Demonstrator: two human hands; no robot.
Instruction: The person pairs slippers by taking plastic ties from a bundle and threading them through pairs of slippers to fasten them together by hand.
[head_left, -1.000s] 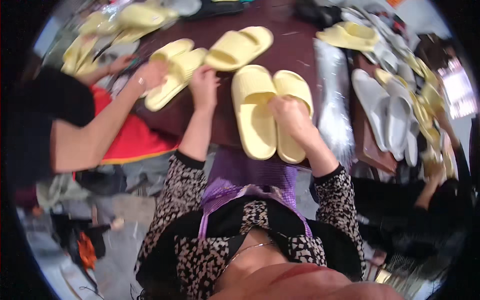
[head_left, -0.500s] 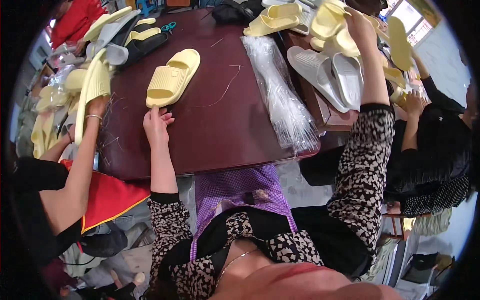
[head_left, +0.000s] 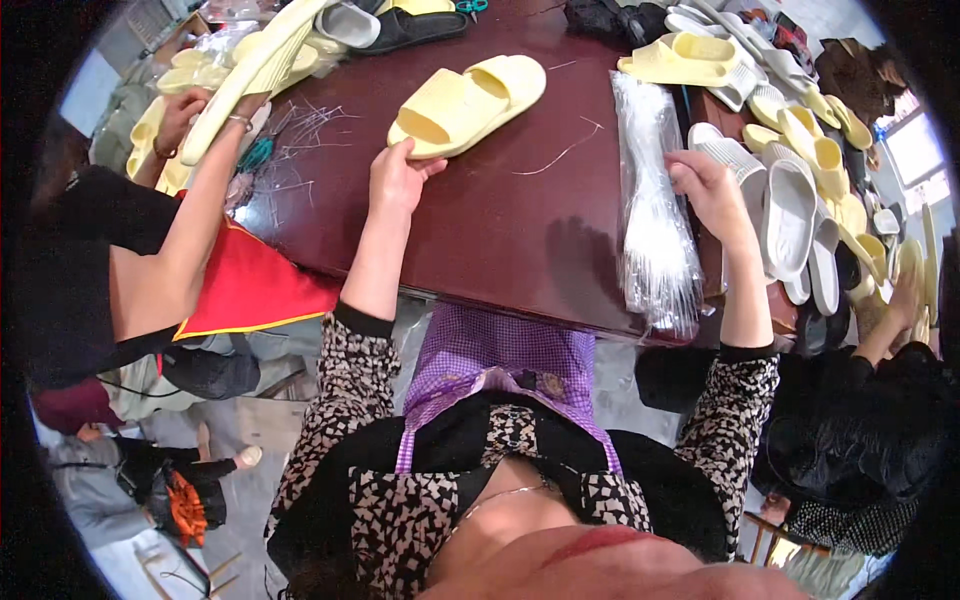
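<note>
A pair of yellow slides (head_left: pixel 455 108), one overlapping the other, rests on the dark red table left of centre. My left hand (head_left: pixel 398 178) is closed on the toe end of the nearer slide, thumb on top. My right hand (head_left: pixel 712 190) is curled, fingertips drawn together, at the right edge of a long bundle of clear plastic strips (head_left: pixel 655 215). Whether anything is between those fingers is hidden. Just right of that hand are white slides (head_left: pixel 790 215).
Yellow and white slides (head_left: pixel 825 165) are heaped along the right side. To the left, a co-worker's arm (head_left: pixel 215 190) reaches to a yellow slide (head_left: pixel 250 85). Loose clear strips (head_left: pixel 300 130) and green scissors (head_left: pixel 257 153) lie near it. The table's front edge (head_left: pixel 480 305) runs before me.
My right hand has come back from the slides at the far right to the strip bundle. My left hand stays on the yellow pair. The whole view has shifted.
</note>
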